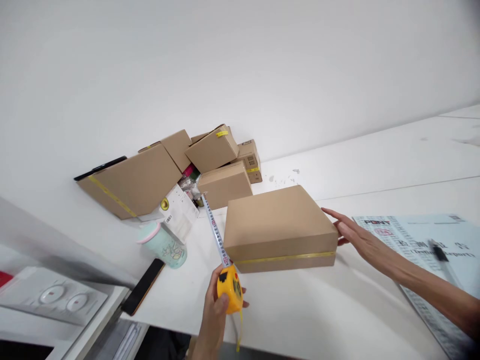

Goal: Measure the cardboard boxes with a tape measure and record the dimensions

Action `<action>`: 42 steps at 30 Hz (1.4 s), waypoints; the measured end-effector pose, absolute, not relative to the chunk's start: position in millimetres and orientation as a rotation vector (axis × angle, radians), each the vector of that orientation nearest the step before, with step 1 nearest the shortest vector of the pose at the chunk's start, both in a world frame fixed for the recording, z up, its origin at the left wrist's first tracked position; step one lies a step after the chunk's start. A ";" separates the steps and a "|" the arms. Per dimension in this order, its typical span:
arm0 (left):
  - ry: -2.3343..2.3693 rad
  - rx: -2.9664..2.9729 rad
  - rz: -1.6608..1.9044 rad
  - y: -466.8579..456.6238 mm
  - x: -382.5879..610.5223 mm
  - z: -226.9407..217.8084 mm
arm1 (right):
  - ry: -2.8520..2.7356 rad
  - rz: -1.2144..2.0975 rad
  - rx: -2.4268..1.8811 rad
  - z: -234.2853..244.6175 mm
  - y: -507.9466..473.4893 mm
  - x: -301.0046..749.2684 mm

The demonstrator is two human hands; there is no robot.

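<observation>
My left hand (217, 302) is closed around a yellow tape measure (230, 289) near the table's front edge. Its white blade (215, 230) is pulled out and points away from me, along the left side of a brown cardboard box (279, 220). A yellow strip runs along the front face of that box, which lies flat on the white table. At the box's right end, my right hand (347, 232) has its fingers stretched out and touching the side. Part of the left fingers is hidden behind the tape measure.
Several cardboard boxes (225, 185) are stacked against the wall. Left of the blade stands a mint-green tumbler (165, 245) beside a dark flat object (143, 287). A printed report (412, 250) with a black pen (438, 252) on it lies at the right. A white appliance (56, 295) stands lower left.
</observation>
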State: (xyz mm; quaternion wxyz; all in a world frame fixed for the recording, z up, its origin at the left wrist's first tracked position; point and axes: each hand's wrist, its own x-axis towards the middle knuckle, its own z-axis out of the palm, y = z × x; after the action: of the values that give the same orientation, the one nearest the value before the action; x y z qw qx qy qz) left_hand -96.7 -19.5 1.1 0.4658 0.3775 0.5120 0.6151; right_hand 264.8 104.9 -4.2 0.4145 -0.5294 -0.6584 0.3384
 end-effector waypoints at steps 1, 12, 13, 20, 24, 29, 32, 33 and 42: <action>1.241 0.931 1.512 -16.1 -96.1 5.4 | -1.655 0.856 -1.307 0.7 104.5 262.9; 1.156 1.144 1.561 -7.4 -47.6 73.7 | -1.415 0.833 -1.372 69.6 139.6 260.6; 1.108 1.131 1.556 -13.7 -37.8 69.9 | -1.422 0.756 -1.368 69.7 141.8 259.0; 0.880 0.808 0.976 -33.2 28.0 11.9 | -1.514 0.800 -1.177 77.9 155.0 252.4; 0.720 0.839 1.073 -27.6 40.8 -6.1 | -1.566 0.747 -1.161 85.5 160.3 251.2; 0.690 0.862 1.059 -23.8 32.2 -2.3 | -1.810 0.451 -1.096 86.2 171.3 253.4; 0.679 0.880 1.036 -22.0 26.0 -4.3 | -1.973 0.197 -1.087 85.6 177.5 254.9; 0.674 0.885 1.027 -21.4 24.7 -6.2 | -2.016 0.124 -1.098 86.0 178.6 255.0; 0.637 0.836 1.011 -22.9 29.2 -12.6 | -2.253 -0.247 -1.104 99.8 173.7 250.6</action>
State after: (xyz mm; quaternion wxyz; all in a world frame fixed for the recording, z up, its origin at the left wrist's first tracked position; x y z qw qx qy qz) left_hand 29.2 -22.9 -12.6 0.7457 0.3817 0.2912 0.4619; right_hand 250.6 173.7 99.8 0.3052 -0.4169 -0.8511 -0.0932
